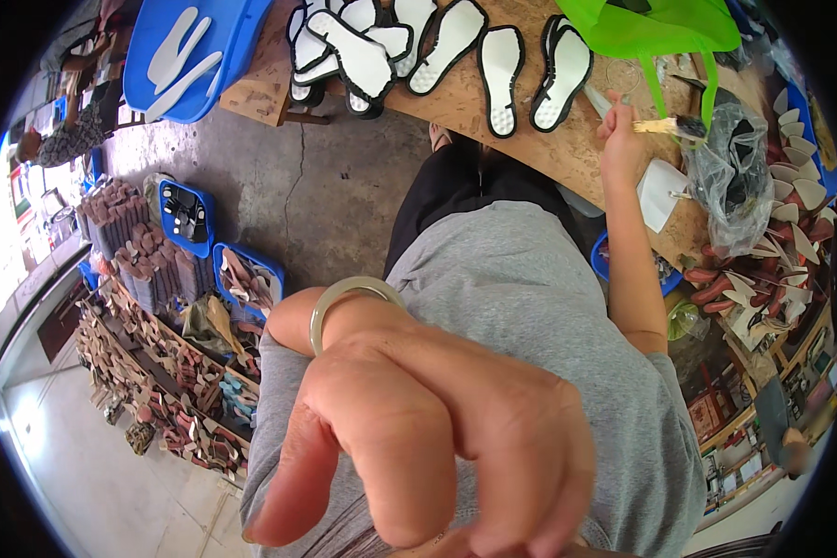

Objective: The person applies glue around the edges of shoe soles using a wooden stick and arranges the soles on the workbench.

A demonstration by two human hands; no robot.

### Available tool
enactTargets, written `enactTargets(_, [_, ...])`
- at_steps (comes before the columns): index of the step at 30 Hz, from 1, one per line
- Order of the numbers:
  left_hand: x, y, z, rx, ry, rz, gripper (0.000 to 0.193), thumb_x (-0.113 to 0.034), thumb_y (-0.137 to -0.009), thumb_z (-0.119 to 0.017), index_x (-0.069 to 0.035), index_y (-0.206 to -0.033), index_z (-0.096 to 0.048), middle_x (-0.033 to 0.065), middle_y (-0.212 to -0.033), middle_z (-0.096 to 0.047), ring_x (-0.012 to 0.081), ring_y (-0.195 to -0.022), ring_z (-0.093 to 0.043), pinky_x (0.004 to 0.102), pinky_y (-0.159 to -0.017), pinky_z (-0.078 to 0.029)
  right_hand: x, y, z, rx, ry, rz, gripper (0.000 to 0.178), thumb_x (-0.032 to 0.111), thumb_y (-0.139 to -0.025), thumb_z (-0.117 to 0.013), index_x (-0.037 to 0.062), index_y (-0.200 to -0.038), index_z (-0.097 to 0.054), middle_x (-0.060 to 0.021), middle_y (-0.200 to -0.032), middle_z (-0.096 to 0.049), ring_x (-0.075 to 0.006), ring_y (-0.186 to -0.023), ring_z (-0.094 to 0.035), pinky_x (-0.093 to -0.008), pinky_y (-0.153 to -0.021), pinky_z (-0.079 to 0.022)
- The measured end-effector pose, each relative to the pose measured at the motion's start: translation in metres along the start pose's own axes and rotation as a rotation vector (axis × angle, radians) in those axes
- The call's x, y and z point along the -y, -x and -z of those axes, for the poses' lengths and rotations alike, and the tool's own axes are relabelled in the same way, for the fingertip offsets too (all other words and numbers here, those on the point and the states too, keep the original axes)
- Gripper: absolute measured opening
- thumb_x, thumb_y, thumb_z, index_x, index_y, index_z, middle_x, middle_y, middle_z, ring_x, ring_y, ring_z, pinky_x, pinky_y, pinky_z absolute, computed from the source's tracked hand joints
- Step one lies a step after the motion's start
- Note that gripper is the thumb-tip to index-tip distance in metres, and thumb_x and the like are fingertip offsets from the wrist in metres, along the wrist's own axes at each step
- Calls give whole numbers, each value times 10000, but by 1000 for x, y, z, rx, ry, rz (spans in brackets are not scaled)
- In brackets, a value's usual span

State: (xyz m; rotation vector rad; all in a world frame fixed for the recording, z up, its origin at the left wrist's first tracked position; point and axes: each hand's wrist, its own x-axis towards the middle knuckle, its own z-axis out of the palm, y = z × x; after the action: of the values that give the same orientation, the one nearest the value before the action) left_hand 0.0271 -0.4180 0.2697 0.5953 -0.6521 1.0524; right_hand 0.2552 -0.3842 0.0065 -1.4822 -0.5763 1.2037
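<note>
My left hand [418, 428] is raised very close to the camera, with a pale bangle [337, 305] on its wrist. Its fingers are bent but spread, the thumb apart, and nothing shows in them. Over the table's right part, my right hand [620, 139] is closed on a brush [658, 126] with a wooden body and dark bristles pointing right. A pale pointed piece [596, 99] shows beside those fingers; I cannot tell whether they touch it. Just left of it lies a white sole with a black rim [564, 82], beside another such sole [501, 79].
More soles [355, 58] overlap on the wooden table [456, 110]. A blue tub [144, 93] with white insoles stands at the left. A green bag [656, 37] and clear plastic bag [739, 186] lie right. Stacked shoe parts [163, 270] fill the left floor; a person [60, 139] is beyond.
</note>
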Motion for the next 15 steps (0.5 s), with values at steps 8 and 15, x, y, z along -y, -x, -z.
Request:
enactTargets(8, [-14, 12, -13, -107, -15, -26, 407, -407, -889, -589, -52, -1050, -471, 209, -1006, -507, 305, -773, -615, 411, -736, -582, -89, -14, 11, -22, 423, 43, 247, 204, -939, -521, 49, -1121, -585, -13, -895, -587, -103, -820, -536, -269, -728, -453])
enactTargets(15, [-12, 9, -9, -75, 0, -3, 387, -389, -903, -575, -42, -1026, -457, 199, -989, -505, 284, -800, -612, 384, -773, -571, -124, -15, -15, 6, 1005, 482, 497, 162, -841, -606, 90, -1301, -433, -250, -1366, -377, -435, -1259, -356, -489, -1034, -310])
